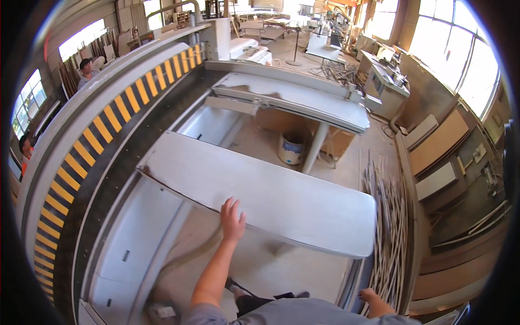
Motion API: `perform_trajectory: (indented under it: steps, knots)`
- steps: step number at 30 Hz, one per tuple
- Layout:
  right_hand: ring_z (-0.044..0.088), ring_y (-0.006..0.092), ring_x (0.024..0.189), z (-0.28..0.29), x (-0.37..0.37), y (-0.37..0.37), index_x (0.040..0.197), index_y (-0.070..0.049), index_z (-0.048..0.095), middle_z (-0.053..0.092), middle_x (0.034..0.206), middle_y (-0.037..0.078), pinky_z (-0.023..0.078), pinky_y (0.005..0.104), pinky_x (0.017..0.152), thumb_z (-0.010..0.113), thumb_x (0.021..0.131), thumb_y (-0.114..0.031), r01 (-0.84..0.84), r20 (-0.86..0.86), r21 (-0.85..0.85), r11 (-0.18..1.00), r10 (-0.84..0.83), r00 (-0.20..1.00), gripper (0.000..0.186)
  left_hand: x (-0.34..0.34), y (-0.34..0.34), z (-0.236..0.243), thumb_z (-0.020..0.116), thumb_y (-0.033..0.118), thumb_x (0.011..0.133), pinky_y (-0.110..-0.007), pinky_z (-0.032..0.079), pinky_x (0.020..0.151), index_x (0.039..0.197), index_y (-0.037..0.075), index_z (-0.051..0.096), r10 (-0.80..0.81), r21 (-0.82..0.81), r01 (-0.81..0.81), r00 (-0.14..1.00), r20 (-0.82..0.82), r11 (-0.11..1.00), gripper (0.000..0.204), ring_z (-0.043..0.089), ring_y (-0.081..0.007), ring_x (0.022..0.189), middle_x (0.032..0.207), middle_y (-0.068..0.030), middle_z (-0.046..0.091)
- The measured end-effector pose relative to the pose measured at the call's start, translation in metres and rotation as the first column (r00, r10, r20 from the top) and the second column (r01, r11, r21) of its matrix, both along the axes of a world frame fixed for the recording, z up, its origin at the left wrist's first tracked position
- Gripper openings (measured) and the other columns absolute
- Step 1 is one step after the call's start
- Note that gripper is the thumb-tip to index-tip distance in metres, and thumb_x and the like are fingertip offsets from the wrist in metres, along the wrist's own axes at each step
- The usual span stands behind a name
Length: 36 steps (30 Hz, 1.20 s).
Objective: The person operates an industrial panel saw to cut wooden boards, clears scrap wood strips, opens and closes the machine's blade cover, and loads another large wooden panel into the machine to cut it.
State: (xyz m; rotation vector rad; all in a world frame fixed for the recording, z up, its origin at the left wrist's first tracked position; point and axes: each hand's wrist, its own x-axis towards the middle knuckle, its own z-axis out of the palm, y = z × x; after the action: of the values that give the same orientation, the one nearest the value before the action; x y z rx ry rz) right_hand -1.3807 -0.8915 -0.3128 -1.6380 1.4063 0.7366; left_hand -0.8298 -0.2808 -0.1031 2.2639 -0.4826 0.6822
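My left hand point(233, 221) lies on the near edge of a long grey machine table point(265, 189). Its fingers are stretched out over the table's top, with nothing in them. This table reaches from the striped machine beam on the left to the strips of material on the right. My right hand point(368, 296) hangs low at my right side, near the front end of those strips. Its fingers look curled in and no object shows in them, though part of the hand is turned away.
A long beam point(103, 130) with yellow and black stripes runs along the left. Beyond the near table stand a second grey table point(303, 100) and a white bucket point(291, 147). Thin strips point(387, 227) lie along the right; boards point(440, 142) lean by the wall. Two people are behind the beam.
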Motion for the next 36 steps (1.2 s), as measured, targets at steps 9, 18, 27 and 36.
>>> perform_trajectory:
  steps: [9,18,27,36]
  knots:
    - [0.073,0.0339,0.096,-0.016,-0.238,0.007,0.103,-0.014,0.075,0.076,0.107,0.013,0.058,0.0449,0.083,0.062,0.090,-0.023,-0.688,0.158,-0.339,0.642,0.760,0.631,0.021,-0.006,-0.264,-0.008,0.064,0.038,0.095,-0.057,0.021,0.125,0.142,0.009,0.055,0.175,0.472,-0.056,0.961,-0.212,0.880,0.057,0.034,-0.0354,0.149,0.157,-0.0160,0.043]
    - [0.069,0.0245,0.098,0.053,-0.143,-0.103,0.119,0.002,0.073,0.075,0.107,0.016,0.053,0.0391,0.084,0.064,0.094,-0.029,0.114,0.142,0.060,0.992,-0.121,0.982,0.040,0.053,-0.440,-0.019,0.062,0.038,0.097,-0.052,0.023,0.125,0.142,0.008,0.057,0.080,0.428,0.010,0.978,-0.190,0.904,0.054,0.037,-0.0334,0.148,0.153,-0.0145,0.049]
    - [0.069,0.0216,0.089,0.137,0.023,-0.346,0.117,0.001,0.073,0.074,0.098,0.014,0.053,0.0386,0.079,0.065,0.094,-0.030,-0.055,0.098,-0.107,0.993,0.065,0.993,0.039,0.102,-0.468,0.013,0.063,0.034,0.097,-0.051,0.028,0.122,0.132,0.003,0.062,0.217,0.377,-0.106,0.939,-0.267,0.920,0.046,0.042,-0.0353,0.143,0.145,-0.0171,0.055]
    - [0.069,0.0207,0.085,0.138,0.305,-0.514,0.115,0.000,0.073,0.074,0.091,0.013,0.052,0.0381,0.075,0.065,0.094,-0.030,-0.568,0.035,-0.143,0.810,0.578,0.815,0.037,0.108,-0.468,0.003,0.066,0.030,0.095,-0.050,0.031,0.121,0.128,0.002,0.064,0.324,0.347,-0.216,0.900,-0.292,0.913,0.044,0.044,-0.0388,0.141,0.142,-0.0186,0.056]
